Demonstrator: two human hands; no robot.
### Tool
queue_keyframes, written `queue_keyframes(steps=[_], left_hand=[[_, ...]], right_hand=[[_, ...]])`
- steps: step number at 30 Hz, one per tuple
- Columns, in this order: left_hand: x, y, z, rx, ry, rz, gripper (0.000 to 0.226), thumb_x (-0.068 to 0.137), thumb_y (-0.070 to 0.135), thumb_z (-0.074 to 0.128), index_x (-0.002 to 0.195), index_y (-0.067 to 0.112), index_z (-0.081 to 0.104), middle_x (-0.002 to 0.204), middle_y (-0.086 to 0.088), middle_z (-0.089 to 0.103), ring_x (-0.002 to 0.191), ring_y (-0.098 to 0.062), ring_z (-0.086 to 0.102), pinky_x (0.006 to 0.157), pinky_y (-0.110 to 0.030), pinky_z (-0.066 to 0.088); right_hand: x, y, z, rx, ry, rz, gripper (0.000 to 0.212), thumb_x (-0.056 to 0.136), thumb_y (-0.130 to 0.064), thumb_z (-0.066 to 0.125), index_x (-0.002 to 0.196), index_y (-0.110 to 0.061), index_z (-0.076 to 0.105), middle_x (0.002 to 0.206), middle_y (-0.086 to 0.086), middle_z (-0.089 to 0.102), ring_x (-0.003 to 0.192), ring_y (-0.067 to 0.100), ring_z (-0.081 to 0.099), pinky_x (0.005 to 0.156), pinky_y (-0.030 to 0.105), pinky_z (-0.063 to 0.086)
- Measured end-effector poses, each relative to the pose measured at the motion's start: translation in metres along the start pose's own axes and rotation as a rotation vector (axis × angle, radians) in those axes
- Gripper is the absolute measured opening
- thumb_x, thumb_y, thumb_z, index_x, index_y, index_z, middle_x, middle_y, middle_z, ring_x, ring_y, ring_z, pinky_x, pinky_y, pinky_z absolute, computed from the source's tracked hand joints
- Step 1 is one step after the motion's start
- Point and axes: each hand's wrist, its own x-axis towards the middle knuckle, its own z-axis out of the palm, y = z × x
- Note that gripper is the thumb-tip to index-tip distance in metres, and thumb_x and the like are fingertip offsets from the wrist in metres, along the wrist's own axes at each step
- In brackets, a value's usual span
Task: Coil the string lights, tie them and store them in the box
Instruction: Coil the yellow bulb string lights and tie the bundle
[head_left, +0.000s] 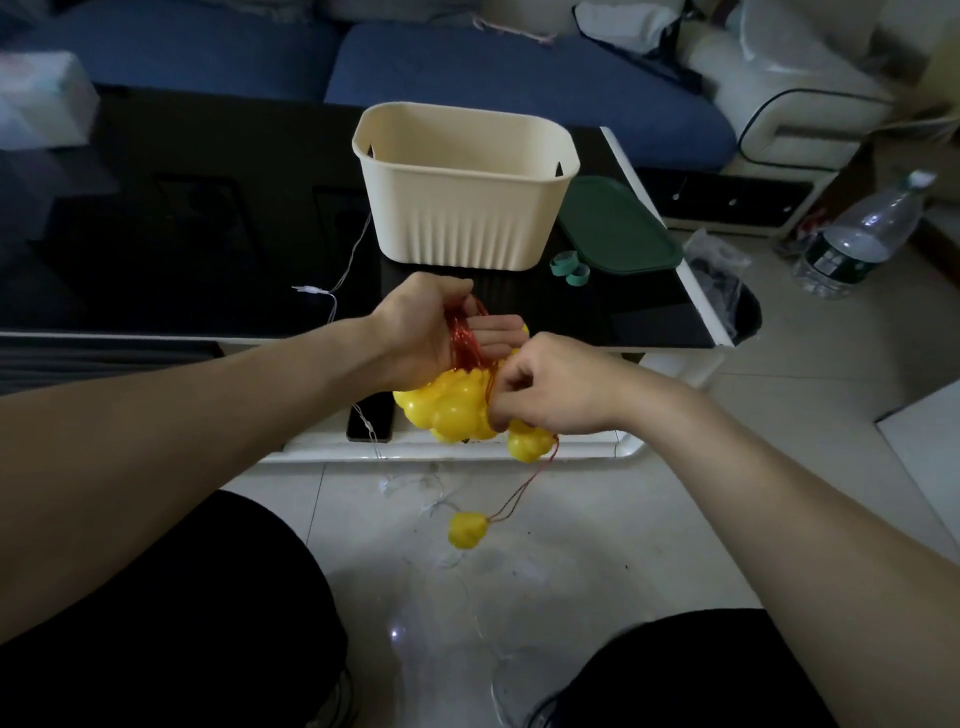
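Red wire loops of the string lights (457, 395) are held wound around the left hand (421, 332); the right hand (550, 387) is pinched on the strand; light, tangle-prone, best gripped by the wire, not the hollow yellow bulbs

Glossy yellow plastic bulbs (457, 410), matt ribbed plastic box (462, 208), glossy black tabletop (208, 234).

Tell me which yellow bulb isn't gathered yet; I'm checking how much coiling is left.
The lone yellow bulb dangling low over the floor on the red wire; the other bulbs bunch under the hands.
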Motion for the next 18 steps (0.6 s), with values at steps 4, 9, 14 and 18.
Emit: queue_keyframes(steps=[4,9,14,18], left_hand=[[-0.007,-0.003,0.006,0.088,-0.108,-0.053,0.033,0.105,0.025,0.034,0.077,0.010,0.044,0.061,-0.008,0.060,0.051,-0.019,0.063,0.051,-0.027,0.056],[-0.007,-0.019,0.007,0.529,-0.208,-0.103,0.042,0.107,0.028,0.029,0.112,-0.001,0.058,0.081,-0.015,0.067,0.065,-0.022,0.064,0.062,-0.029,0.056],[-0.004,-0.025,0.008,0.669,-0.225,-0.078,0.036,0.106,0.028,0.032,0.101,0.006,0.060,0.068,-0.010,0.055,0.050,-0.017,0.040,0.055,-0.029,0.034],[-0.004,-0.022,0.008,0.762,-0.203,-0.062,0.036,0.105,0.031,0.037,0.095,0.010,0.064,0.065,-0.007,0.048,0.049,-0.014,0.032,0.049,-0.026,0.026]], right_hand=[[0.000,0.001,-0.005,0.059,0.041,-0.025,0.025,0.083,-0.027,0.073,0.059,-0.029,0.070,0.061,-0.021,0.064,0.069,-0.003,0.057,0.069,0.025,0.048],[-0.005,0.003,-0.011,0.147,0.047,-0.041,0.013,0.092,-0.018,0.070,0.081,-0.014,0.076,0.059,-0.010,0.067,0.056,-0.002,0.060,0.060,0.017,0.045],[-0.005,0.014,-0.016,0.147,0.104,-0.026,0.005,0.084,-0.023,0.078,0.079,-0.024,0.080,0.076,-0.010,0.075,0.081,0.007,0.069,0.081,0.033,0.057],[-0.004,0.021,-0.020,0.187,0.146,-0.025,0.014,0.080,-0.035,0.082,0.077,-0.021,0.079,0.063,-0.013,0.070,0.062,-0.004,0.062,0.065,0.022,0.049]])
